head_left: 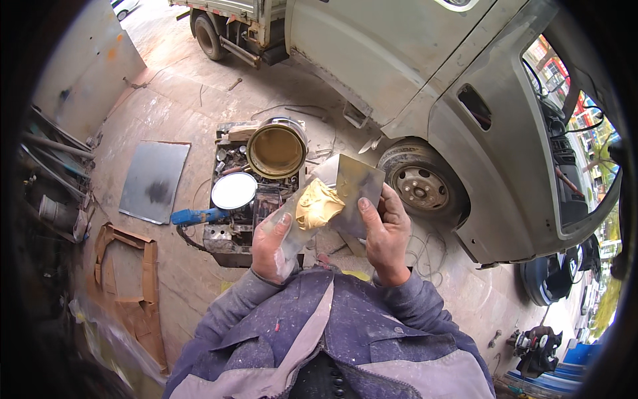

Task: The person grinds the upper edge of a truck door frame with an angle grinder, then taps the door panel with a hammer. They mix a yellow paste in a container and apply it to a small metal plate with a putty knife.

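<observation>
A thin, pale plate (pixel 291 243) lies in my left hand (pixel 268 249), its thumb on top along the near left edge. On the plate sits a thick lump of yellow putty (pixel 320 205). My right hand (pixel 388 230) pinches a flat grey metal spreader (pixel 357 187), thumb on its face and fingers behind. The spreader's left side is beside the putty; whether it touches is unclear. Just beyond my hands stands an open round can (pixel 304 137) with tan material inside. To its lower left is a round white lid (pixel 234 191).
The can and lid rest on a cluttered crate of metal parts (pixel 219 236), near a blue-handled tool (pixel 197 217). A grey sheet (pixel 154 179) and brown cardboard frame (pixel 151 266) lie left. At right stands a truck cab (pixel 372 60) with its wheel (pixel 420 188).
</observation>
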`<state>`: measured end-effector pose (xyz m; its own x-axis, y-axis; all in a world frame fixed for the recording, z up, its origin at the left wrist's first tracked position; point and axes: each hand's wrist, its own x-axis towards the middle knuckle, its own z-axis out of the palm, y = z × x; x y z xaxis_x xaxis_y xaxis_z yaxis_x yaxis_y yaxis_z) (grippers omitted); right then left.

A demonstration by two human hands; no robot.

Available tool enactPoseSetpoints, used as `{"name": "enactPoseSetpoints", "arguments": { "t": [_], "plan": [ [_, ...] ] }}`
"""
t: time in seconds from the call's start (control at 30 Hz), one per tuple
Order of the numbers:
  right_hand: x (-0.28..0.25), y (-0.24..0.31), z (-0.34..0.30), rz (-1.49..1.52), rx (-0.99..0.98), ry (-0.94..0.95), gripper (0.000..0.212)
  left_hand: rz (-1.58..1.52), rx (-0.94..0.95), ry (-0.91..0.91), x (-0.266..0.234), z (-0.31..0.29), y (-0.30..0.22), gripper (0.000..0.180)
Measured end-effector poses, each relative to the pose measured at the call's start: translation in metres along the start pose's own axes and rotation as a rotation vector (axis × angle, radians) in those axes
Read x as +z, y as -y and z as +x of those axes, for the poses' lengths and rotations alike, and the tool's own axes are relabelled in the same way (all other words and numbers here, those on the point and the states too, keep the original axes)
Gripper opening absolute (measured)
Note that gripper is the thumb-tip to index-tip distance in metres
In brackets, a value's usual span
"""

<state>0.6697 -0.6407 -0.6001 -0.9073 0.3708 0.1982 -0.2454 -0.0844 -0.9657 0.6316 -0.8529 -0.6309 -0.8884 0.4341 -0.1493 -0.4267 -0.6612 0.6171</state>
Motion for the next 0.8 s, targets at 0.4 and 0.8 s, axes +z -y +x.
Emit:
{"name": "enactPoseSetpoints", "arguments": {
  "t": [0.4,0.8],
  "plan": [
    [-0.003,-0.001,-0.014,-0.478,-0.253,0.202,0.033,-0.020,0.087,0.005,0.008,0.001,-0.010,0.054],
    [-0.004,0.006,0.000,-0.042,-0.078,0.012,0.038,0.020,0.053,-0.029,0.006,-0.003,-0.003,0.054]
  ]
}}
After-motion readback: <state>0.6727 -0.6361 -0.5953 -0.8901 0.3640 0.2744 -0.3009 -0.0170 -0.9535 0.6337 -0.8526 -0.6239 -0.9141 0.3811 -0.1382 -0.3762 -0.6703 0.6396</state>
